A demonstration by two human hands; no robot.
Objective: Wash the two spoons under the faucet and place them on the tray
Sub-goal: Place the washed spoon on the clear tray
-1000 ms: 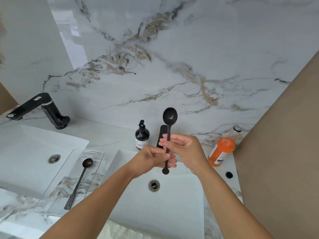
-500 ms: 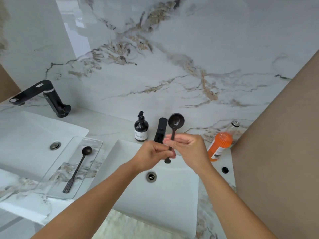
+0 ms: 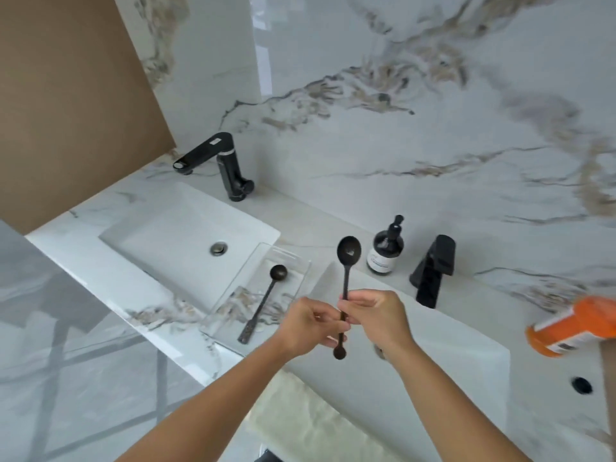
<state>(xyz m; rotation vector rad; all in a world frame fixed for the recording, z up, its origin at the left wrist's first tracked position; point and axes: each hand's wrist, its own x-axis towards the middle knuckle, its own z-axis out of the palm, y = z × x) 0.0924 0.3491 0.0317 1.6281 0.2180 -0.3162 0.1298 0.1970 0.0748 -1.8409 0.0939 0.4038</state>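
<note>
Head view: both hands meet above the near sink (image 3: pixel 466 378), sharing one black spoon (image 3: pixel 346 271). The left hand (image 3: pixel 308 328) pinches the lower part of the handle between thumb and fingers, and the right hand (image 3: pixel 376 316) closes its fingertips on the handle just above that. This spoon stands nearly upright, its long axis running up and down the picture, with the oval bowl at the top facing the camera and the round handle end hanging below the hands. It is held in the air, clear of the basin.

The second spoon (image 3: pixel 263 305) lies flat in the clear tray (image 3: pixel 290 261) on the counter between the two sinks. Its long axis runs diagonally, with the round bowl toward the wall and upper right, and the textured handle end toward the lower left, near the tray's front edge.

A black faucet (image 3: pixel 433 268) stands behind the near sink to the right of the hands, with a dark pump bottle (image 3: pixel 385 251) beside it. An orange bottle (image 3: pixel 573 328) lies at the far right. A second faucet (image 3: pixel 216 165) serves the far sink (image 3: pixel 166 241).
</note>
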